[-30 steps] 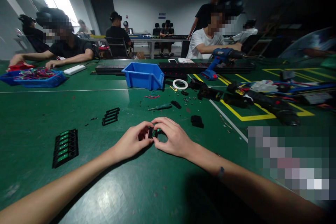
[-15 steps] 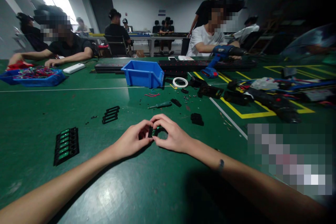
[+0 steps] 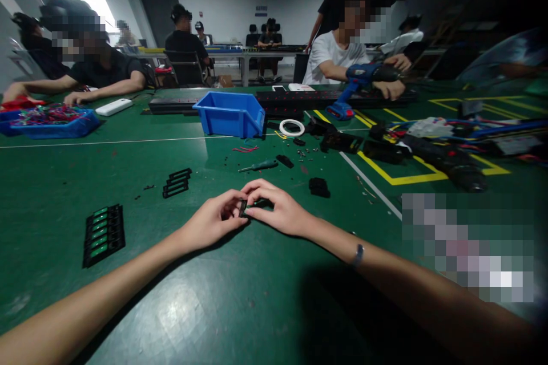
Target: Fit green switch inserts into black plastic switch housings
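Note:
Between my two hands is a small black plastic housing (image 3: 243,209), mostly covered by fingers. My left hand (image 3: 215,215) pinches it from the left. My right hand (image 3: 276,208) grips its right side, thumb and fingertips closed on it; a sliver of green shows by the fingertips. To the left lies a row of black housings with green circuit boards (image 3: 103,234) in them. Several black rectangular frames (image 3: 176,182) rest beyond my left hand. A small stack of black parts (image 3: 319,187) sits to the right of my right hand.
A blue bin (image 3: 231,114) stands ahead, with a screwdriver (image 3: 258,166), a white ring (image 3: 291,128) and scattered screws nearer. A blue cordless drill (image 3: 351,88) stands behind. Wires fill a blue tray (image 3: 55,122) at left. Dark tools and cables lie right. Co-workers sit across the table.
The housing has turned between my fingers, and less of its green board shows. My right fingers have closed in further. The whole view has shifted slightly. A co-worker's hands now show by the drill.

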{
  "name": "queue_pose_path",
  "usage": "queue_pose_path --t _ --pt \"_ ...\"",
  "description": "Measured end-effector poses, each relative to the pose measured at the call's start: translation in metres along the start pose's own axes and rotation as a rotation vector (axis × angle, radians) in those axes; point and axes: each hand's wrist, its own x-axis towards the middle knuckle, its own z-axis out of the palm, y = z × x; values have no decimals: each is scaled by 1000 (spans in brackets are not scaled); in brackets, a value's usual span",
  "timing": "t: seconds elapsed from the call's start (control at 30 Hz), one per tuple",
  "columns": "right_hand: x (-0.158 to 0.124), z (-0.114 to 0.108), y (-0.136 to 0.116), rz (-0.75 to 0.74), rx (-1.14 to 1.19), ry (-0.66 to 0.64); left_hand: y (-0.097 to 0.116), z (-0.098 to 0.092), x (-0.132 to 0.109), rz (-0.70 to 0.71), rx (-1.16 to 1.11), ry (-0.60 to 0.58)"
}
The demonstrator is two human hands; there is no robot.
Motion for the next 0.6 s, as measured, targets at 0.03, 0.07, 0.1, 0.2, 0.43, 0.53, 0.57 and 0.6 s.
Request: queue_pose_path --t 0.03,0.07,0.1,0.2,0.43,0.53,0.57,0.6 --pt "0 0 -1 4 -1 11 0 0 0 -5 -20 -3" --pt "0 0 -1 6 -2 20 0 0 0 -10 -37 -5" --pt "0 0 -2 7 -2 27 0 0 0 -15 -51 -8" --pt "0 0 0 14 3 67 1 -1 0 -20 -52 2" --pt "2 -2 10 92 137 172 1 -2 1 -32 -46 17" --pt "1 -2 10 114 180 168 1 -2 0 -31 -35 18" --pt "1 -1 10 118 179 171 2 -2 0 -27 -26 23" --pt "1 -1 10 119 173 179 2 -2 0 -22 -16 30"
